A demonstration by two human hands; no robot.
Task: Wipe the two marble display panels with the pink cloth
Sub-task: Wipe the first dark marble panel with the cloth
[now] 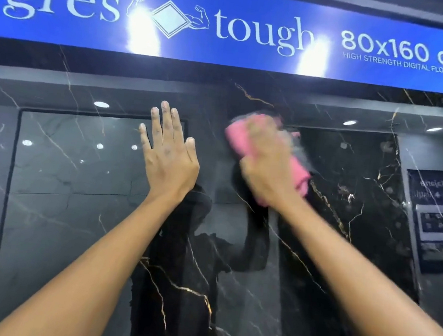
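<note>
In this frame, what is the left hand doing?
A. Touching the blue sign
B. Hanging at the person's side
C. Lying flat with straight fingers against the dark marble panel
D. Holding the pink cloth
C: the left hand lies flat, fingers straight, on the marble panel, below the blue sign, while the right hand holds the pink cloth.

Right hand point(266, 159) presses pink cloth point(300, 173) on black marble panel point(344, 235); left hand point(170, 159) flat.

Both forearms are bare, with no sleeve showing. The left hand point(170, 159) has dusty smudges on its fingers point(164, 115). The right hand point(266, 161) is blurred.
</note>
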